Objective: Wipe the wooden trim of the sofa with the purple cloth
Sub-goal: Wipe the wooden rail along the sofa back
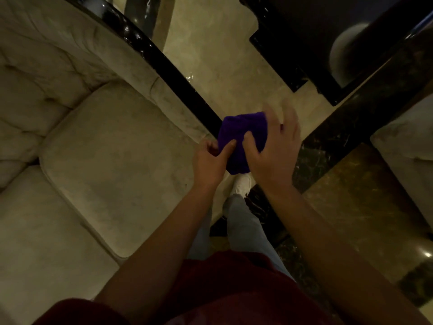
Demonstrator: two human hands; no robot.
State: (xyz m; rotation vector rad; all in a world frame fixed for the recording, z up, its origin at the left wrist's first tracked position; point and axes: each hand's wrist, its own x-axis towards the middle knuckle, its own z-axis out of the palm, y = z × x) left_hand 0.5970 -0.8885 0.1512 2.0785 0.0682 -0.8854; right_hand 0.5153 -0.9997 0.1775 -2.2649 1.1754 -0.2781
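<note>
A bunched purple cloth (241, 137) hangs between both hands, just past the lower end of the sofa's dark glossy wooden trim (164, 66). My left hand (212, 160) pinches the cloth's left edge with thumb and fingers. My right hand (273, 151) grips its right side, thumb pressed on the front and fingers spread behind. The trim runs diagonally from the top left down to the cloth along the cream sofa arm (131, 55). Whether the cloth touches the trim I cannot tell.
The cream tufted sofa with seat cushions (112, 160) fills the left. A dark marble-topped table (365, 118) crosses the right, with black furniture (316, 43) beyond. Glossy beige floor (222, 62) lies between. My legs and a white shoe (242, 184) stand below the hands.
</note>
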